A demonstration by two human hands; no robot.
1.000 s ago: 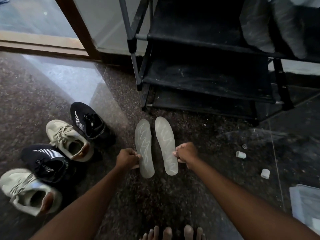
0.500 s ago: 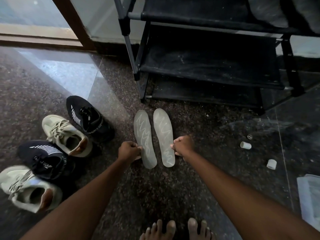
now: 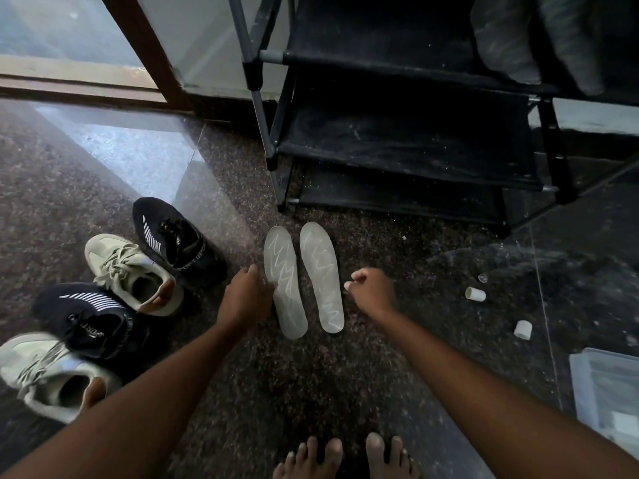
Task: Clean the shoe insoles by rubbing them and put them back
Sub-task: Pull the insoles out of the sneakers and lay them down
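Left pale translucent insole (image 3: 287, 292), right pale translucent insole (image 3: 321, 274) on gritty stone floor (image 3: 311, 392). Left hand (image 3: 247, 299) fingers curled at insole edge, grip unclear; right hand (image 3: 371, 292) fingers curled, empty. Likely risk: floor grit re-soils insoles.

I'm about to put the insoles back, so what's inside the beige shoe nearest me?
The beige shoe shows a dark hollow and tan heel lining. Its laced upper covers the toe end, so anything in there is hidden.

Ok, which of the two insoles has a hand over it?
The left insole, the one nearer the shoes: the left hand overlaps its outer edge. The right insole shows whole, with the right hand curled beside it.
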